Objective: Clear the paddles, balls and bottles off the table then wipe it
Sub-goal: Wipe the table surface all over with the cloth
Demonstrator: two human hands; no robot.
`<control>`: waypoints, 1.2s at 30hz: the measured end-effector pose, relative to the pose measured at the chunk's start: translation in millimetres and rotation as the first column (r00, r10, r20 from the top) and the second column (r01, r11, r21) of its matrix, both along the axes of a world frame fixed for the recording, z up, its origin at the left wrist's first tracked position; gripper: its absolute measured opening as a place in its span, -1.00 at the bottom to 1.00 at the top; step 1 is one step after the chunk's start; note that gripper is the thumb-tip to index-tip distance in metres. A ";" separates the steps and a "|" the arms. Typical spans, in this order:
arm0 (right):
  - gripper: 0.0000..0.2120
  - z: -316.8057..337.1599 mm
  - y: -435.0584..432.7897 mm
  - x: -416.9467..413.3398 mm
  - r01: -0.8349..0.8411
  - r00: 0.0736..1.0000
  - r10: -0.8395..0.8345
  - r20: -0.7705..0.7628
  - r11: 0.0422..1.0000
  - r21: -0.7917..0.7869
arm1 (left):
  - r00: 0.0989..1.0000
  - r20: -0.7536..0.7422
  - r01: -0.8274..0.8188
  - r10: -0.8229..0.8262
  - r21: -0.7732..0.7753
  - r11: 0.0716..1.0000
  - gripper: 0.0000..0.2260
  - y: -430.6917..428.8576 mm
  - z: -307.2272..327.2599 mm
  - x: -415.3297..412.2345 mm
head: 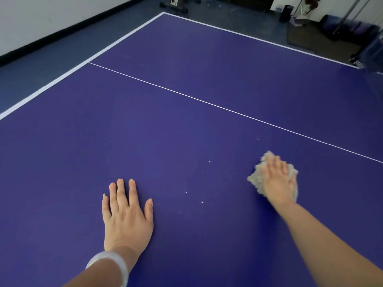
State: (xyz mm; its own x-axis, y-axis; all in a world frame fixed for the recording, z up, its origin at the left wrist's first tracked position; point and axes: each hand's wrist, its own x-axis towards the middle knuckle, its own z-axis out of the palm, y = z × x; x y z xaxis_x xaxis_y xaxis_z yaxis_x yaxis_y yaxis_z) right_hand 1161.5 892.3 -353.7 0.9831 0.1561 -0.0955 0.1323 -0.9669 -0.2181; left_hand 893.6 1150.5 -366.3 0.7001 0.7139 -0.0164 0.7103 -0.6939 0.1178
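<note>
Lower L of frame: left hand (126, 216) lies palm-down, flat on the table (186, 112). Fingers straight and slightly spread, thumb out to the R, holding nothing. A translucent, glossy bangle (113, 263) rings that wrist; bare forearm runs off the bottom edge.

Lower R: right hand (277, 180) presses flat on a beige cleaning cloth (254, 178). The cloth is crumpled and fluffy, w/ a ragged outline showing round the fingers and palm. Fingers look straight, laid over the cloth rather than wrapped round it, but the hand is motion-blurred. Bare forearm stretches in from the bottom R corner.

Btwn the hands, a few tiny white specks (185, 192) sit on the top.

Table surface is matte, smooth, purple-blue. A thin white line (207, 102) crosses it diagonally from mid-L to the R edge. A wider white band (62, 78) trims the L edge and carries on along the far edge.

Beyond, L: blue-grey floor (37, 67), then a white wall (41, 15) w/ black baseboard (62, 31).

Top R: a dark upright bin-like thing (287, 12) and other dark gear, too blurred to ID. White marks on a dark object at the R edge can't be read.
</note>
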 end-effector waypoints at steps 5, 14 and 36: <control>-0.46 1.9 48.4 51.2 0.185 0.974 -0.178 -0.138 0.982 0.041 | 1.000 -0.016 -0.012 0.012 0.006 1.000 -0.32 -0.3 -1.6 0.1; -0.45 -10.7 86.8 -31.7 -0.695 0.710 0.702 0.052 0.711 -0.104 | 0.999 -0.046 -0.008 0.009 0.008 1.000 -0.31 -2.1 3.5 -0.2; -0.46 -6.3 244.5 -31.9 -0.681 0.732 0.680 -0.039 0.732 -0.017 | 0.999 0.039 -0.030 0.028 0.036 0.999 -0.25 1.0 3.8 2.3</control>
State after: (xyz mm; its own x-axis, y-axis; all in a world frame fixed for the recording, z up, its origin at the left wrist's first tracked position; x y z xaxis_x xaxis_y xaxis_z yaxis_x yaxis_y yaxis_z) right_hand 1129.5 1136.8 -360.0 0.6116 0.7793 -0.1366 0.7517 -0.6262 -0.2071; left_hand 895.8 1151.5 -362.5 0.6788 0.7335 0.0366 0.7256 -0.6775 0.1209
